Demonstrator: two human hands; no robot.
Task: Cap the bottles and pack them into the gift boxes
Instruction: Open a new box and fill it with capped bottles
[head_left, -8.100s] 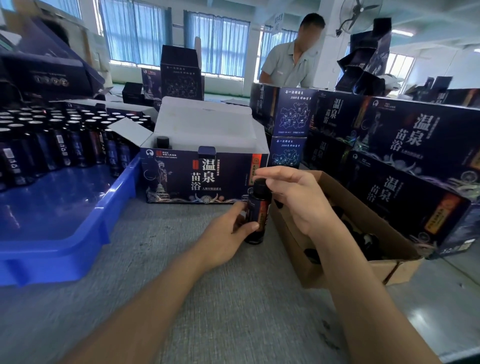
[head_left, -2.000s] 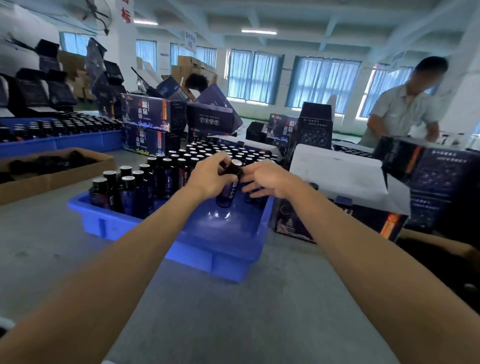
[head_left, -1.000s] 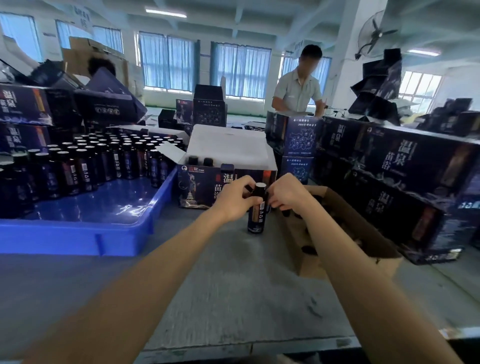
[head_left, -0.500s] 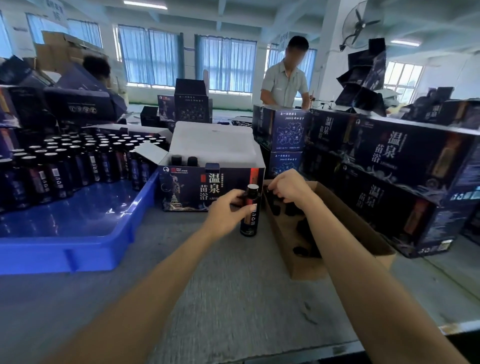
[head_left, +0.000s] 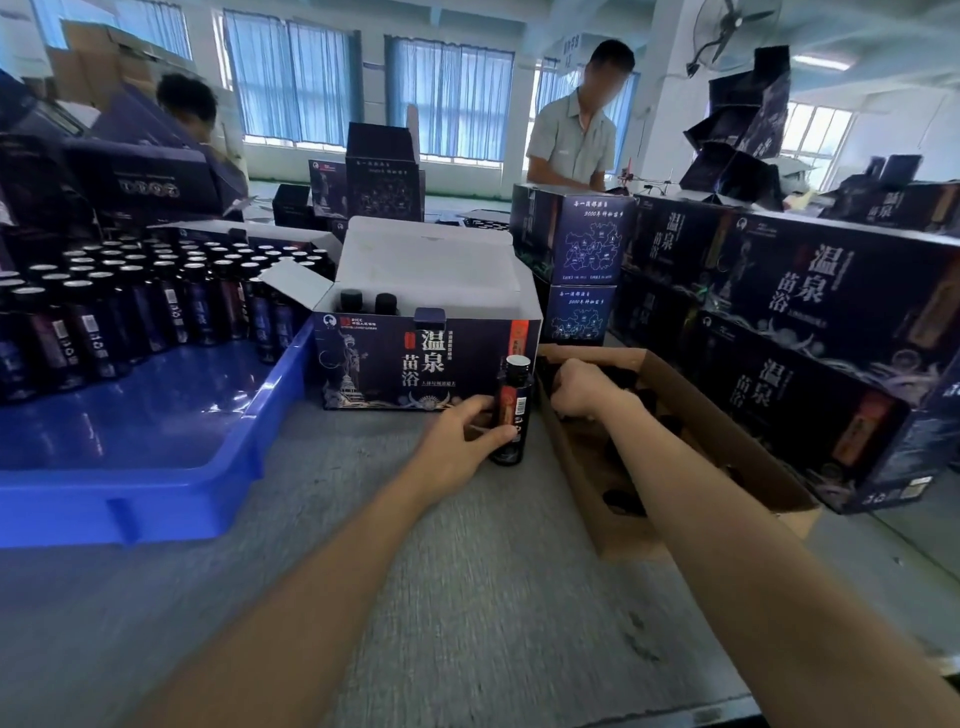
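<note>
Left hand (head_left: 462, 436) grips the uncapped bottle (head_left: 511, 410) upright on the surface (head_left: 467, 571), steadying it, while right hand (head_left: 574, 387) reaches into the cardboard cap box (head_left: 623, 535), grasp hidden.

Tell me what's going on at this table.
A person is capping bottles. The left grip holds an uncapped bottle upright on the table, before the open gift box, which already has two capped bottles. The right grip reaches into the cardboard box of dark caps.
</note>
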